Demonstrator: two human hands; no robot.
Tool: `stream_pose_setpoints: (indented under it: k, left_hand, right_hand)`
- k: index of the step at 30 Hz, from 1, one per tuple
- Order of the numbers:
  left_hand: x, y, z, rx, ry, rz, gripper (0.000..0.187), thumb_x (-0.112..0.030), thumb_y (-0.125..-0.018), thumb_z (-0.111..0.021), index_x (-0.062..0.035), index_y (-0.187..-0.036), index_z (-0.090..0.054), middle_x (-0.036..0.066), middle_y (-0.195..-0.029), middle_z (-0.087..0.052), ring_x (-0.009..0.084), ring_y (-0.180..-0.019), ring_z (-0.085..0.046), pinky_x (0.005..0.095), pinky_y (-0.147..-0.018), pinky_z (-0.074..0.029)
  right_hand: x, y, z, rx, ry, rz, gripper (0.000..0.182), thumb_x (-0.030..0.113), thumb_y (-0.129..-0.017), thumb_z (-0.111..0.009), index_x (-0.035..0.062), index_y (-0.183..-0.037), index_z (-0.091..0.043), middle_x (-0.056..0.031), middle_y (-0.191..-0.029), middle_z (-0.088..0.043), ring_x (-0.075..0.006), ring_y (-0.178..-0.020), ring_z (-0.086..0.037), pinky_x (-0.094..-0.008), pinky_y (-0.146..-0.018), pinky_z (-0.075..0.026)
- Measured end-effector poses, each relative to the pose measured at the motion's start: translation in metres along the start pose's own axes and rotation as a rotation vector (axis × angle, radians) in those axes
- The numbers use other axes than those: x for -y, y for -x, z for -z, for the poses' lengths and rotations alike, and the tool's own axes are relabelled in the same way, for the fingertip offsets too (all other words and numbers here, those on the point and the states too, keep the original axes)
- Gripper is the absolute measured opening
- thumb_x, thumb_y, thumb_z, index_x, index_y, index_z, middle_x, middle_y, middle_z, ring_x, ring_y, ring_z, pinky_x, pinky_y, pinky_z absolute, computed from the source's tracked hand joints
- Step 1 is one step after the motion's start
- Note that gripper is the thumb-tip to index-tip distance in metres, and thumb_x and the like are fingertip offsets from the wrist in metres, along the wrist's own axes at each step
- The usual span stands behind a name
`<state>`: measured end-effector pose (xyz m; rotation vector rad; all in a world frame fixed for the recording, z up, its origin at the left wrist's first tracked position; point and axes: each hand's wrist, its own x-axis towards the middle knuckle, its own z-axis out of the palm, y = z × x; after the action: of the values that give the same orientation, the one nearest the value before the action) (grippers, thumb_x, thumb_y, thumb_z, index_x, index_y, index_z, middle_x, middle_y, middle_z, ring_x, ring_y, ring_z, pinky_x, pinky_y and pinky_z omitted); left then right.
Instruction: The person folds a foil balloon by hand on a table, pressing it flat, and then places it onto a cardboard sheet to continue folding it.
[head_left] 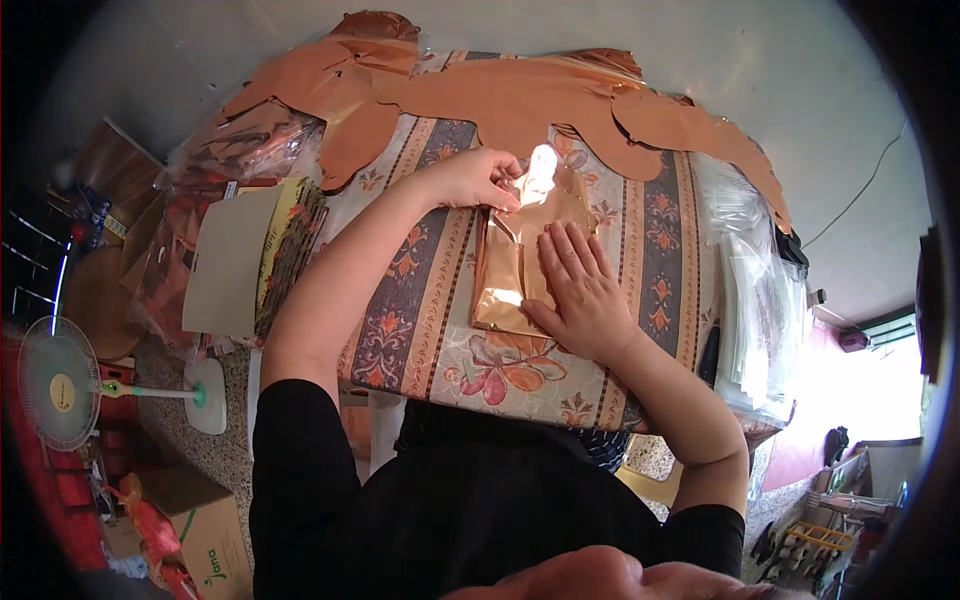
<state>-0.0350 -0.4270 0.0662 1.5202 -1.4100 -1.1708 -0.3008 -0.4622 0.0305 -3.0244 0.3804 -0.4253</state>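
Left fingers: the left hand (478, 178) pinches the top edge of the shiny copper-coloured foil packet (515, 262), thumb and fingertips closed on it.
Right fingers: the right hand (580, 285) lies flat and spread on the packet's lower half, pressing, gripping nothing.
Packet: near the middle of the floral patterned tablecloth (420, 330); its contents cannot be made out, and glare whitens its top.
Far of the packet: large copper-brown cut sheets (520, 100), overhanging the cloth's far edge.
Right of the packet: stack of clear plastic bags (755, 300) at the cloth's edge.
Left of the packet: cream cardboard-backed stack (240, 262), then a clear bag of copper pieces (250, 145), contents blurred.
Open room: bare cloth near and left of the packet.
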Motion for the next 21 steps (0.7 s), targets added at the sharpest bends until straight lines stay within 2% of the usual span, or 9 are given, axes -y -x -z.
stream_pose_setpoints:
  k: [1, 3, 6, 10, 12, 16, 18, 19, 21]
  left_hand:
    - [0.001, 0.001, 0.001, 0.001, 0.001, 0.001, 0.032, -0.011, -0.082, -0.075, 0.0047, -0.107, -0.061, 0.006, -0.086, -0.067, 0.0099, -0.075, -0.060, 0.0261, -0.069, -0.049]
    - [0.002, 0.002, 0.002, 0.052, -0.007, 0.021, 0.040, -0.003, -0.083, -0.070, 0.0056, -0.118, -0.053, 0.008, -0.094, -0.068, 0.0102, -0.079, -0.061, 0.0266, -0.072, -0.050]
    - [0.003, 0.004, -0.002, -0.013, -0.205, -0.064, 0.040, -0.003, -0.082, -0.070, 0.0038, -0.119, -0.054, 0.010, -0.094, -0.068, 0.0128, -0.082, -0.063, 0.0280, -0.075, -0.051]
    - [0.013, 0.008, -0.008, -0.084, -0.318, -0.129, 0.046, -0.003, -0.081, -0.070, 0.0007, -0.122, -0.052, 0.011, -0.095, -0.068, 0.0163, -0.084, -0.064, 0.0301, -0.080, -0.051]
    - [0.014, 0.013, -0.013, -0.160, -0.309, -0.171, 0.046, -0.007, -0.082, -0.071, -0.0023, -0.123, -0.050, 0.006, -0.103, -0.061, 0.0139, -0.092, -0.058, 0.0311, -0.082, -0.050]
    - [0.015, 0.022, -0.019, -0.310, -0.510, -0.244, 0.047, -0.008, -0.081, -0.072, -0.0048, -0.122, -0.050, 0.006, -0.108, -0.058, 0.0174, -0.095, -0.059, 0.0325, -0.085, -0.050]
    - [0.019, 0.023, -0.023, -0.590, -0.780, -0.565, 0.051, -0.010, -0.078, -0.074, -0.0084, -0.123, -0.051, 0.007, -0.109, -0.058, 0.0220, -0.097, -0.060, 0.0344, -0.084, -0.050]
    - [0.019, 0.024, -0.023, -0.588, -0.782, -0.566, 0.051, -0.010, -0.078, -0.074, -0.0084, -0.123, -0.051, 0.007, -0.109, -0.058, 0.0220, -0.097, -0.060, 0.0344, -0.084, -0.050]
    - [0.018, 0.026, -0.023, -0.514, -0.999, -0.634, 0.040, -0.010, -0.079, -0.073, -0.0086, -0.117, -0.057, 0.008, -0.106, -0.060, 0.0259, -0.096, -0.060, 0.0368, -0.085, -0.050]
  right_hand:
    - [0.000, 0.000, 0.000, 0.001, -0.001, -0.001, 0.079, 0.051, -0.092, -0.050, -0.0047, -0.145, -0.034, -0.0232, -0.152, -0.032, -0.0375, -0.144, -0.025, -0.0482, -0.119, -0.015]
    - [0.000, 0.000, 0.001, 0.020, 0.009, -0.006, 0.079, 0.052, -0.093, -0.050, -0.0051, -0.145, -0.035, -0.0243, -0.152, -0.032, -0.0373, -0.145, -0.024, -0.0482, -0.119, -0.015]
    - [0.000, 0.000, -0.001, 0.013, 0.007, -0.006, 0.078, 0.051, -0.093, -0.050, -0.0053, -0.144, -0.035, -0.0252, -0.151, -0.032, -0.0378, -0.145, -0.025, -0.0485, -0.119, -0.015]
    - [0.000, 0.000, 0.000, 0.012, -0.003, -0.004, 0.078, 0.051, -0.093, -0.050, -0.0065, -0.143, -0.036, -0.0251, -0.151, -0.033, -0.0383, -0.144, -0.026, -0.0488, -0.119, -0.015]
    - [-0.001, 0.000, -0.002, 0.006, -0.022, 0.000, 0.076, 0.051, -0.092, -0.050, -0.0022, -0.145, -0.037, -0.0251, -0.150, -0.034, -0.0385, -0.144, -0.026, -0.0491, -0.118, -0.015]
    - [0.000, 0.000, 0.000, -0.001, 0.005, 0.012, 0.072, 0.051, -0.092, -0.050, 0.0038, -0.146, -0.039, -0.0252, -0.150, -0.035, -0.0383, -0.144, -0.026, -0.0492, -0.118, -0.016]
    - [0.000, 0.000, -0.002, -0.011, -0.014, 0.007, 0.070, 0.051, -0.092, -0.050, 0.0085, -0.146, -0.040, -0.0254, -0.150, -0.035, -0.0387, -0.144, -0.027, -0.0492, -0.118, -0.016]
    - [0.001, 0.000, -0.001, -0.013, -0.014, 0.005, 0.070, 0.051, -0.092, -0.050, 0.0085, -0.146, -0.040, -0.0254, -0.150, -0.035, -0.0387, -0.144, -0.027, -0.0492, -0.118, -0.016]
    - [0.001, -0.001, 0.002, 0.011, -0.003, 0.004, 0.070, 0.052, -0.092, -0.050, 0.0079, -0.146, -0.040, -0.0256, -0.150, -0.035, -0.0393, -0.143, -0.027, -0.0494, -0.118, -0.016]
